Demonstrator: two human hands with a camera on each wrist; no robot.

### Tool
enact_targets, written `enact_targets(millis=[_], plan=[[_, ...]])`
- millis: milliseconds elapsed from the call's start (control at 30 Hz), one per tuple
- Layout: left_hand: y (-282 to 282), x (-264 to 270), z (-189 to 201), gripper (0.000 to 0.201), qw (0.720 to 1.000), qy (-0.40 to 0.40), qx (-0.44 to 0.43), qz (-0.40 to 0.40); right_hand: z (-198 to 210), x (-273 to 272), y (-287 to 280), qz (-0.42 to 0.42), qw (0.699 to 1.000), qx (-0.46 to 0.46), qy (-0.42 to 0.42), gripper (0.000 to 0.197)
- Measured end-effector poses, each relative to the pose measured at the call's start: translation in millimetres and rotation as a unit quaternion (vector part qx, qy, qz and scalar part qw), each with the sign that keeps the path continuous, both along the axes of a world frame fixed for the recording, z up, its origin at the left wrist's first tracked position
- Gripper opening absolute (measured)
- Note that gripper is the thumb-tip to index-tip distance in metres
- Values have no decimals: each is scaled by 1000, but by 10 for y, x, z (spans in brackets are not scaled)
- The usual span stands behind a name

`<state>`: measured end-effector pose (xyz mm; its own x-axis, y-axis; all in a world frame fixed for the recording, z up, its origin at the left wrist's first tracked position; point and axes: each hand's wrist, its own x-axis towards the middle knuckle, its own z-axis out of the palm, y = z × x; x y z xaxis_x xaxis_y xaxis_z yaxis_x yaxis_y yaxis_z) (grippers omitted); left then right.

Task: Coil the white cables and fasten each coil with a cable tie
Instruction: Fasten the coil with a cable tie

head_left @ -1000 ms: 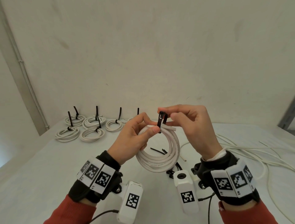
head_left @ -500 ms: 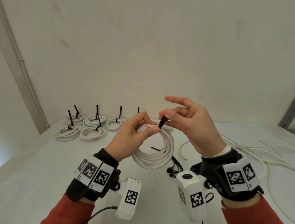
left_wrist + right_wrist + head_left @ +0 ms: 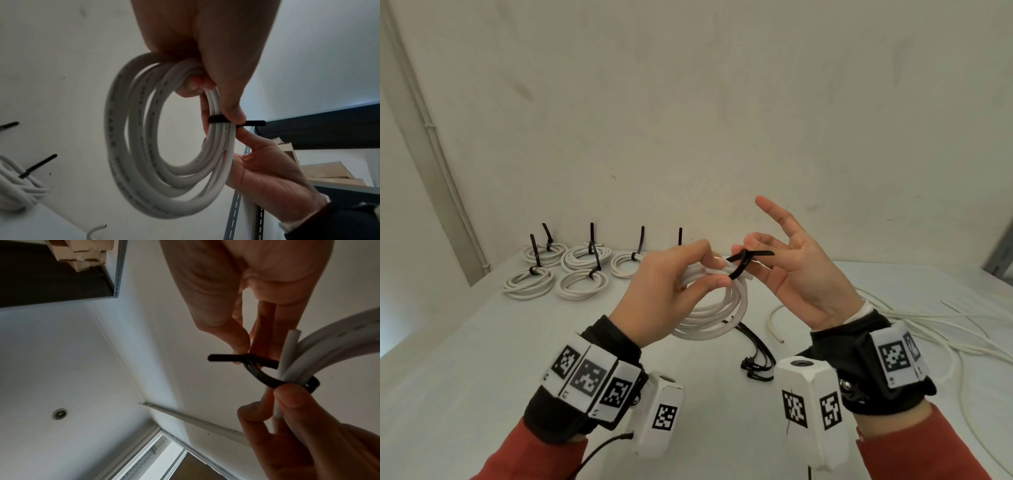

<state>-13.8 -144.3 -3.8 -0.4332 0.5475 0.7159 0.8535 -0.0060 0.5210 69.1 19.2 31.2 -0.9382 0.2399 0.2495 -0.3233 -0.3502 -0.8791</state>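
Pale wall [image 3: 688,102] behind unreadable-print coil [image 3: 127,129]

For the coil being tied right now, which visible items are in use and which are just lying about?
In use:
- white coil, gripped by left hand
- black cable tie, pinched by right hand

Lying about:
- tied coils
- spare ties
- loose cable

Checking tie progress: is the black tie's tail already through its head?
Yes: in the right wrist view the cable tie forms a closed loop round the coil.
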Motion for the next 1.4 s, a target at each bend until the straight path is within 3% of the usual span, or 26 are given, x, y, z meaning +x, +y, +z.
enact_targets(millis=[167, 300, 367, 633, 733, 933, 1000, 1167, 1400], plan=[[-14, -21, 0, 15, 987, 153, -36, 34, -11, -27, 8, 0, 1000, -5, -27, 65], [-57, -92, 23, 9, 962, 248, -49, 101, -11, -13, 9, -34, 986, 126, -101, 31], [-69, -116, 31, 8, 944, 296, -60, 131, -9, -4, -10, -26, 973, 184, -136, 32], [-107, -172, 21, 8, 936, 311, -60, 155, -35, 0, -3, 30, 984, 111, -134, 30], [-127, -192, 33, 9, 947, 284, -43, 145, -28, -5, -18, 43, 988, 81, -125, 31], [-188, -174, 116, 12, 988, 109, 75, 76, -42, -28, -182, 90, 990, -6, -109, 31], [-183, -155, 132, 21, 990, 57, 112, 64, -50, -27, -227, 108, 988, -31, -104, 30], [-145, -139, 120, 13, 985, -24, 157, 73, -62, -16, -311, 159, 982, -58, -89, 37], [-124, -113, 139, 11, 977, -97, 183, 45, -81, 7, -350, 168, 984, -19, -58, 40]])
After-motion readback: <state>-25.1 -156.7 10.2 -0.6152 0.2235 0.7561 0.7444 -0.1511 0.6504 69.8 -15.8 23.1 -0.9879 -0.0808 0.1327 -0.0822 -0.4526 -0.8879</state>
